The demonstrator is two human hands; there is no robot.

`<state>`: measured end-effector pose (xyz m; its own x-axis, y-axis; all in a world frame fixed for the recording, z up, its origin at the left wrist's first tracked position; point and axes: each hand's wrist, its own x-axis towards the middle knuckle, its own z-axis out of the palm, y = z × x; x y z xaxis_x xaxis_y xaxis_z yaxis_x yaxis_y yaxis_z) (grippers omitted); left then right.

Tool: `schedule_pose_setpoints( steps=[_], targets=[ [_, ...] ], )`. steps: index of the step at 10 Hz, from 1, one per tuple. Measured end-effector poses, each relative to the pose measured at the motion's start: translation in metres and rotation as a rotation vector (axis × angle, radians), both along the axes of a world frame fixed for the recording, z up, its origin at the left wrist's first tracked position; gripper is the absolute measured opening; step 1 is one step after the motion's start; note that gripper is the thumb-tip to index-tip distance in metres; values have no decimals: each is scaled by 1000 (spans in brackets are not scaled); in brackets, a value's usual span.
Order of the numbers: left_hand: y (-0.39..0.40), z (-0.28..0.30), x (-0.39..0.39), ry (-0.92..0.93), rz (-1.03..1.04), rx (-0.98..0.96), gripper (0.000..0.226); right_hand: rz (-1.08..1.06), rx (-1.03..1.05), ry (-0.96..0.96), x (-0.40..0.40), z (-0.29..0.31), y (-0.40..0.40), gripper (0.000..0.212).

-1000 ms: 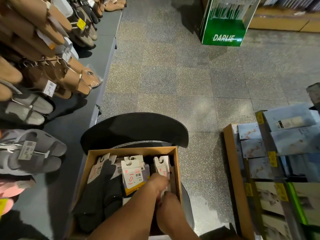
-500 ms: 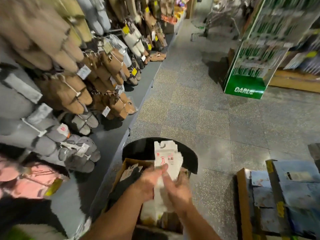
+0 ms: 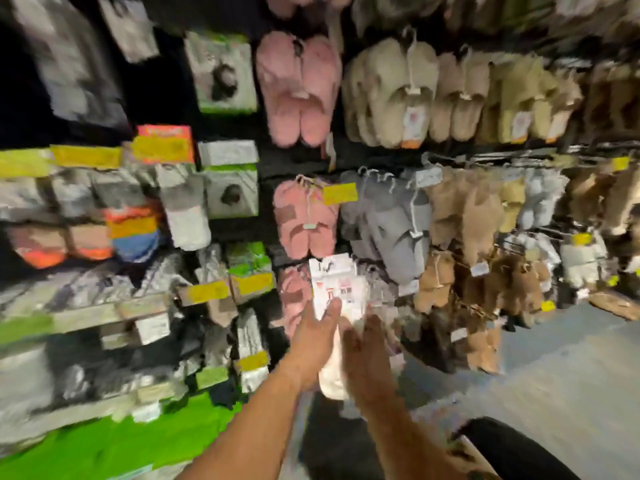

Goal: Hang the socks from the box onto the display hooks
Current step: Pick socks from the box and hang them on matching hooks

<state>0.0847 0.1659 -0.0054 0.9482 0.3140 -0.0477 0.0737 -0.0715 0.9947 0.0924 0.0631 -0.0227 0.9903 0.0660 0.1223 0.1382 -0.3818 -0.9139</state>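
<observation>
Both hands, left (image 3: 313,336) and right (image 3: 363,355), clasp white carded sock pack (image 3: 334,292) | pack at centre, raised toward twelve o'clock slipper wall (image 3: 388,216) | risk: blur hides hooks, pack may miss.

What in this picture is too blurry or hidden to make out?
- Head view, printing on the white sock pack: smeared by motion blur.
- Which display hook it is meant for: lost in the blur.
- The pack's middle: covered by the left hand and right hand.
- Box: not seen; the chair is cut off by the bottom edge.
</observation>
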Motion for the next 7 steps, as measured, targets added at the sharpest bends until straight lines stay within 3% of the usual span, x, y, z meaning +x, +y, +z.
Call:
schedule_pose_setpoints(
  steps=[1, 2, 3, 4, 5, 6, 7],
  targets=[
    [98, -2, -25, -80, 258, -89, 71, 176, 174, -76, -23, 18, 100, 34],
    [150, 20, -65, -126, 323, -64, 70, 171, 122, -181, -40, 21, 163, 40],
    [223, 19, -99, -67, 379, -75, 53, 233, 178, -132, -59, 20, 248, 46],
    [267, 17, -107, -97, 385, -6, 58, 173, 164, -123, -71, 24, 294, 43],
    [312, 22, -93, -89, 330, 123, 13, 255, 134, -136, -62, 45, 320, 25],
    [329, 22, -80, -148, 269, 135, 27, 57, 233, -190, -45, 55, 332, 18],
    [330, 20, -69, -181, 237, 78, 28, 45, 268, -132, -38, 65, 336, 29]
  ],
)
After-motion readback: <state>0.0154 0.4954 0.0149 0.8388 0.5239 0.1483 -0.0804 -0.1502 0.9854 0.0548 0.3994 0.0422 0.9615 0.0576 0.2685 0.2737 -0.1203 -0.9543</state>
